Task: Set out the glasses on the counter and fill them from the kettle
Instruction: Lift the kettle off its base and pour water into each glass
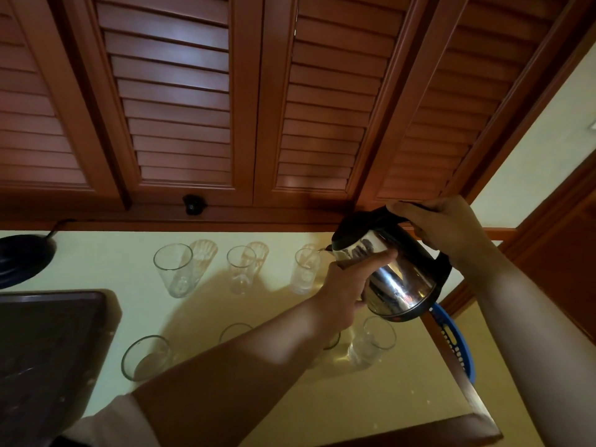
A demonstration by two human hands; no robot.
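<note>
Glasses stand in two rows on the cream counter (403, 382). Back row, 10 to 12 o'clock: left tumbler (174, 269) and middle tumbler (241, 269) look empty; right tumbler (305, 271) sits under the spout, level unclear. Thin glass, fragile, likely slick when wet. Front-row glass (145, 358) at 8 o'clock looks empty. Left hand (350, 293) braces the steel kettle (392, 269) against its belly; right hand (448, 232) is wrapped around the black handle. Kettle is tilted, probably heavy, its body possibly hot: handle is the safest hold.
</note>
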